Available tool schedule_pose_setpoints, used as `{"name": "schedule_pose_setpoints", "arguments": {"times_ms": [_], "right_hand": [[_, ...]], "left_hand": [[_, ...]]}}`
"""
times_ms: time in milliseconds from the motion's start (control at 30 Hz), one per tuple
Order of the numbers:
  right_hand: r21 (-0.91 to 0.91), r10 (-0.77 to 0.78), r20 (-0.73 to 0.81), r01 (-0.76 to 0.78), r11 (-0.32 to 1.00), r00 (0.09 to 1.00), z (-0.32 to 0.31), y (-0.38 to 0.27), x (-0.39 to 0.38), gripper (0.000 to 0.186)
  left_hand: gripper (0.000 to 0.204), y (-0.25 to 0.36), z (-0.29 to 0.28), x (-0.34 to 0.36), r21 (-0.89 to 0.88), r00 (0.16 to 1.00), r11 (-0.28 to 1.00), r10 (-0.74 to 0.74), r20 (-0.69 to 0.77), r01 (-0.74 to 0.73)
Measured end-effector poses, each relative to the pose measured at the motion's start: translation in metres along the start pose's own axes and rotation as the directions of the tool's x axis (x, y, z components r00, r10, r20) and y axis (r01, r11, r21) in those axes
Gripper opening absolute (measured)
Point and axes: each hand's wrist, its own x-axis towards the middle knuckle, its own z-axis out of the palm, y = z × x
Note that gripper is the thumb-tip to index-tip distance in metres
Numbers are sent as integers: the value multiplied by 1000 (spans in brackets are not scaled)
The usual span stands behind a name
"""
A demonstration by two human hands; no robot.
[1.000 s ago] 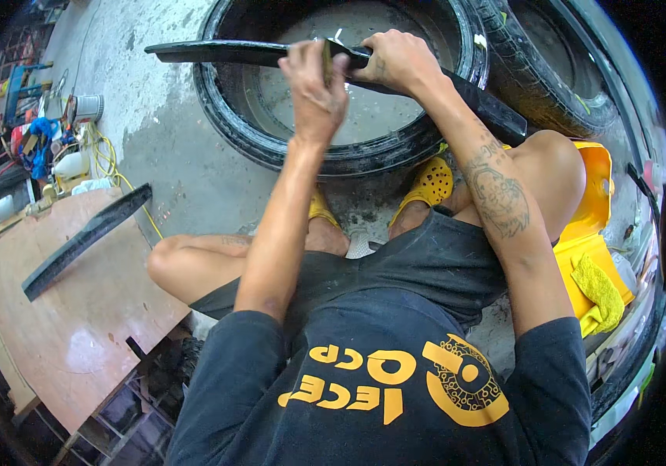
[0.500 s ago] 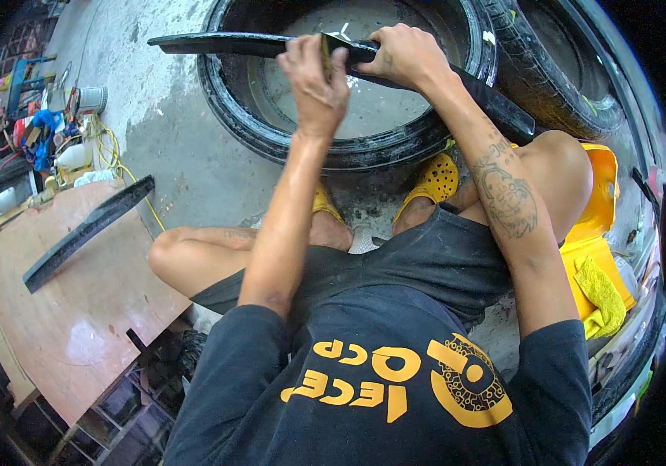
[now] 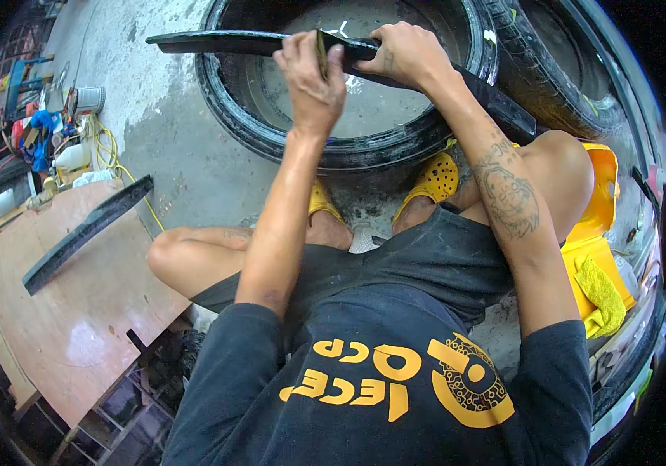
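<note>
A long, glossy black trim strip [image 3: 224,43] lies across the opening of a tyre [image 3: 271,140]. Gripped near its middle by my right hand [image 3: 409,56], the strip reaches down to the right, close to my right knee. My left hand [image 3: 313,89] is closed on a thin olive-brown sanding pad [image 3: 321,54], held against the strip just left of the right hand. The fingers hide part of both pad and strip. A second dark strip [image 3: 88,233] rests apart on a wooden board [image 3: 53,311] at the left.
Another tyre [image 3: 550,78] leans at the upper right. A yellow container [image 3: 581,256] with a yellow cloth [image 3: 601,295] over it stands beside my right knee. At the far left are a bucket [image 3: 91,99], a spray bottle [image 3: 1,199] and a yellow cord [image 3: 108,151].
My left hand and the pad have shifted slightly left along the strip. The right hand keeps its grip in nearly the same place.
</note>
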Motion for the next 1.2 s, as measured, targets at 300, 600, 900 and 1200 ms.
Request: {"name": "schedule_pose_setpoints", "arguments": {"times_ms": [300, 600, 900, 1200], "right_hand": [[24, -32, -75, 34, 999, 997, 3, 1, 1, 49], [-30, -43, -102, 40, 999, 994, 9, -4, -1, 47], [-83, -124, -151, 112, 990, 981, 21, -20, -23, 32], [-132, -98, -144, 79, 988, 985, 21, -24, -33, 19]], "left_hand": [[29, -16, -1, 8, 25, 998, 998, -49, -44, 50], [33, -29, -6, 8, 74, 985, 985, -148, -83, 154], [29, -11, -22, 2, 54, 984, 985, -168, 64, 164], [23, 18, -24, -7, 11, 990, 998, -69, 123, 68]]}}
